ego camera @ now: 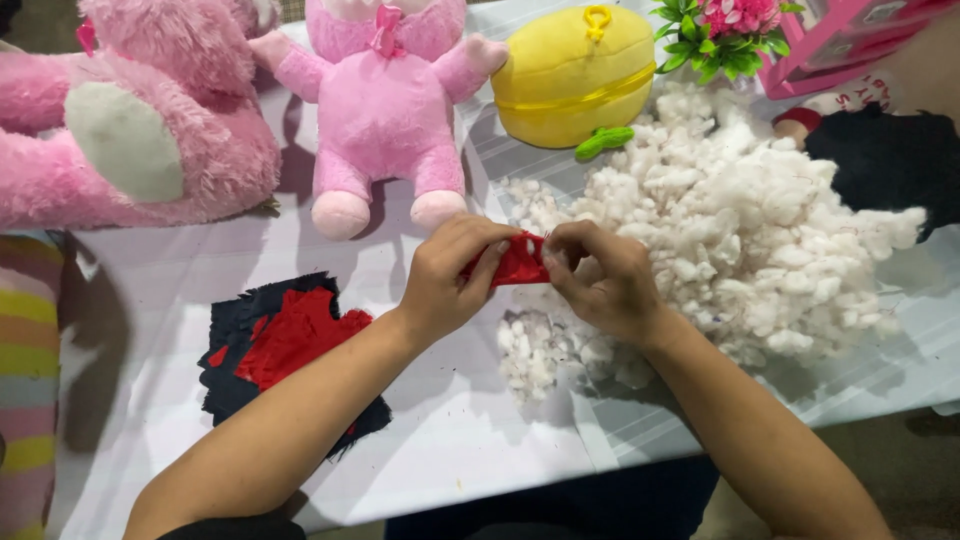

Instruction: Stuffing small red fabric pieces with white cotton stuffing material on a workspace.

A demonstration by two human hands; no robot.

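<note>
**Both hands on a small red fabric piece**

Nearest the camera, on the white cloth-covered table [480, 440], lie flat dark navy and red felt cut-outs [285, 345], stacked one on the other to the left of the forearms. Just beyond them, at the middle of the table, the left hand [445, 280] and the right hand [600, 280] meet over a small red fabric piece [520, 262]. Each hand pinches one end of it between thumb and fingers, closed tight on the cloth, which is held just above the table. Below and beside the right hand sits a large heap of loose white stuffing fibre [740, 230], spreading toward the right edge. At the far left edge a striped pastel fabric thing [25, 380] shows. Farther back stand a fluffy pink plush toy with a grey foot pad [130, 130], a smooth pink plush animal with a bow [385, 110] and a round yellow plush pouch [575, 80]. Behind those are a green plant with pink flowers [715, 30] and a pink box [850, 40].
</note>
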